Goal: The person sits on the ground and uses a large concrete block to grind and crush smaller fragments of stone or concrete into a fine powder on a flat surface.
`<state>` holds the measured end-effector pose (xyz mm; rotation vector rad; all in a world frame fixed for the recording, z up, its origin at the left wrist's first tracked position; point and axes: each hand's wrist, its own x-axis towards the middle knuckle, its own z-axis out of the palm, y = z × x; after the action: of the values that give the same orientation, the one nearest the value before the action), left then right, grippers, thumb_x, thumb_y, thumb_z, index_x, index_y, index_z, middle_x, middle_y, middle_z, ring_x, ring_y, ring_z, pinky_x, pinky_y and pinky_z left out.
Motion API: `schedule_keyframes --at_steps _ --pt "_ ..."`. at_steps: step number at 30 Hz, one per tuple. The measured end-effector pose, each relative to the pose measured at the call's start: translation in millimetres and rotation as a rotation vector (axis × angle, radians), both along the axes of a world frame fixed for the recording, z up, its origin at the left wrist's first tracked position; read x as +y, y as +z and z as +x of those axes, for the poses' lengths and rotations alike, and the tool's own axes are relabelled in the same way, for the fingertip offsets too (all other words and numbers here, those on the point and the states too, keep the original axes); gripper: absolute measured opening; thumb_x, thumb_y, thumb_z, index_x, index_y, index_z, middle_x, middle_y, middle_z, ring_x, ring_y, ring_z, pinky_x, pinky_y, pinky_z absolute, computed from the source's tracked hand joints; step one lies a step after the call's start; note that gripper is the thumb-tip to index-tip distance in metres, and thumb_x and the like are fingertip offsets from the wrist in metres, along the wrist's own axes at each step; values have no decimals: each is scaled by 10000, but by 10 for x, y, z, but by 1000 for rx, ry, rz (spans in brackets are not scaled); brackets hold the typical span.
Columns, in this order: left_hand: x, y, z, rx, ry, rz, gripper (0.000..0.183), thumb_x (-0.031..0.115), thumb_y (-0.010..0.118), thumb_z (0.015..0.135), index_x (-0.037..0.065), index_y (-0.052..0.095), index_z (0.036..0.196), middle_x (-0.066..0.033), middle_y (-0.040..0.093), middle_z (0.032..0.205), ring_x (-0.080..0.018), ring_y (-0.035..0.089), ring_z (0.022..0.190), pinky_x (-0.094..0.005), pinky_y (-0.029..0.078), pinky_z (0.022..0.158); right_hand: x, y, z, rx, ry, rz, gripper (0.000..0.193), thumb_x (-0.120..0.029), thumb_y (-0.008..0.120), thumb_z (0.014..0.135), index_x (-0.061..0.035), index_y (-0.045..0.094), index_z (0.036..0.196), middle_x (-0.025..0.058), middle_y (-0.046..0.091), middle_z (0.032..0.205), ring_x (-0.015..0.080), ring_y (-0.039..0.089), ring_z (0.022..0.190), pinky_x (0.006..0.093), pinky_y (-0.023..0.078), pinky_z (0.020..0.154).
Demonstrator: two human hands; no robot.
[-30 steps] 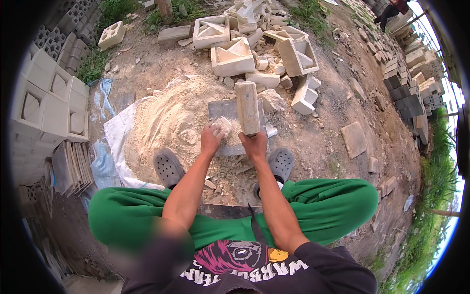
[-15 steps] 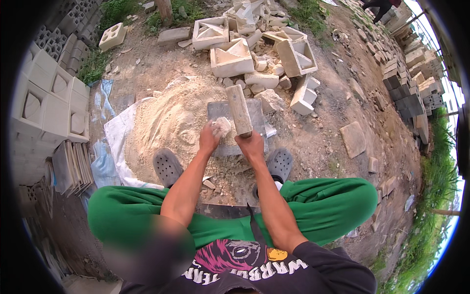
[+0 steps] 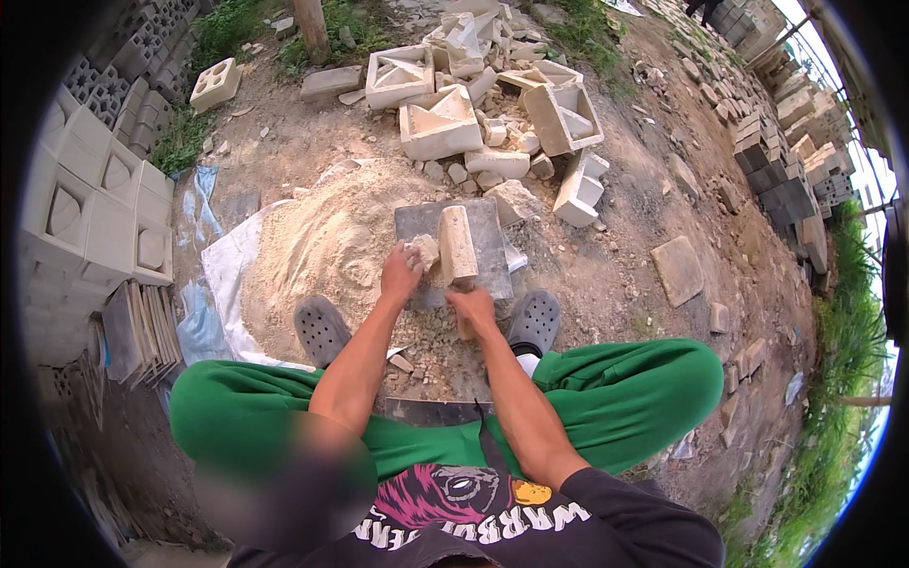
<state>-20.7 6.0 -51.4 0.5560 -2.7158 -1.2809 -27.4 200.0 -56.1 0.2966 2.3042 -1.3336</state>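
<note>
Right hand (image 3: 472,308) closed round the short handle of a mallet (image 3: 458,244), just off the near edge of a dark flat plate (image 3: 486,227) on the ground. Mallet head is blocky, pale, dusty, sits over the middle of the plate, long side pointing to the far edge. Can't tell if it touches the plate. Left hand (image 3: 401,272) at the plate's left edge, fingers curled on a pale stone lump (image 3: 425,251), gripping it. Lump is on the plate, left edge, about halfway between near and far corners, just beside the mallet head; contact between the two unclear.

Grey clogs (image 3: 322,329) on the person's feet, one near each of the plate's near corners. Green trousers (image 3: 625,402), knees spread wide. Off the plate's left edge, a heap of pale crushed grit (image 3: 322,237), partly on a white sheet (image 3: 230,268). Rough stone chunk (image 3: 514,202) near the far right corner. Past the far edge, a pile of broken cream blocks (image 3: 440,123), some hollow with slanted inner ribs. Well off to the right, a flat squarish stone (image 3: 678,270) on the dirt. Far left, stacked pale blocks (image 3: 99,210) with thin boards (image 3: 151,327) leaning near them.
</note>
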Motion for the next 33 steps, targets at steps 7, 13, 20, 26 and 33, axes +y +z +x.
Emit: schedule_keyframes --at_steps 7,13,20,26,33 --pt "154 248 98 -97 10 -129 506 303 782 763 131 678 1228 -212 486 1443 -408 482 1290 -440 435 1063 -108 1361 -340 125 -78 -232 226 -168 706 751 31 664 849 74 663 660 156 647 532 306 506 492" --pt "50 326 126 -188 -89 -197 515 271 817 687 125 651 1152 -179 504 1423 -388 491 1276 -438 446 1049 -174 1504 -450 652 -49 -286 241 -165 714 752 43 663 862 115 680 693 204 674 569 354 520 550" --pt "6 306 60 -131 -174 -138 473 183 812 663 98 622 1088 -205 533 1362 -414 527 1209 -448 459 1023 -153 201 219 259 -23 68 312 -277 761 728 7 704 842 148 686 693 254 708 652 387 549 625" --pt "-120 100 108 -10 -176 -163 481 156 778 665 81 600 1105 -258 523 1355 -436 522 1222 -448 442 1048 -194 741 -136 291 23 36 303 -251 749 725 31 690 821 111 680 644 190 673 548 347 521 546" --pt "-25 138 113 -29 -154 -128 418 114 763 669 86 659 1073 -262 469 1431 -424 468 1297 -443 407 1097 -285 1420 -426 509 -28 -301 285 -165 753 721 14 674 928 210 713 861 382 702 793 425 546 708"
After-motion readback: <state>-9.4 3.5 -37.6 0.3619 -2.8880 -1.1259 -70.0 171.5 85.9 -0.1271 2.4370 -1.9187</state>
